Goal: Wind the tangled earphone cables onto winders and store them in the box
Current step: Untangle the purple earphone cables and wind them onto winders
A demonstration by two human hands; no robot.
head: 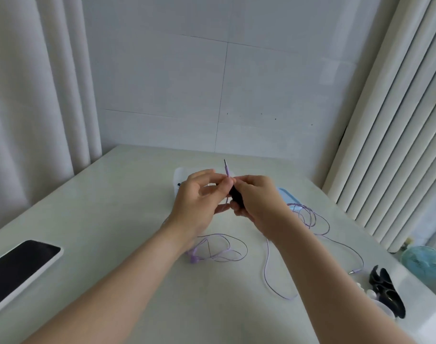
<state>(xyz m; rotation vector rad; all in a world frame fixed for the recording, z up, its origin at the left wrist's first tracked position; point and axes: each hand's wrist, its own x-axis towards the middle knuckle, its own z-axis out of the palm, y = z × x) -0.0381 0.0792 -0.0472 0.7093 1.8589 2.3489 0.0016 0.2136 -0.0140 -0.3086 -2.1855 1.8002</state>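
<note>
- The left hand [199, 194] is raised above the pale glossy tabletop [127, 209]. Its grip is curled, with thumb and forefinger pinching a thin purple earphone cable [227, 173] just below the metal plug, which sticks straight up.
- A small black winder [236, 194] sits between the two hands, and the cable runs down beside it.
- The right hand [258, 199] grips the winder with its fingers wrapped around it, and its fingertips meet the left hand's at the cable.
- A translucent white plastic box [181, 173] lies on the tabletop behind the hands, which hide most of its inside.
- A light blue lid [285, 194] lies flat just right of the box.
- A black-screened phone in a white case [18, 269] lies at the left edge of the tabletop, well apart.
- A loose purple tangle with earbuds [194, 256] rests below the left wrist.
- A second purple cable [268, 254] loops under the right forearm towards the right edge.
- Spare black winders [385, 291] lie at the far right, near a small blue fan [423, 261].
</note>
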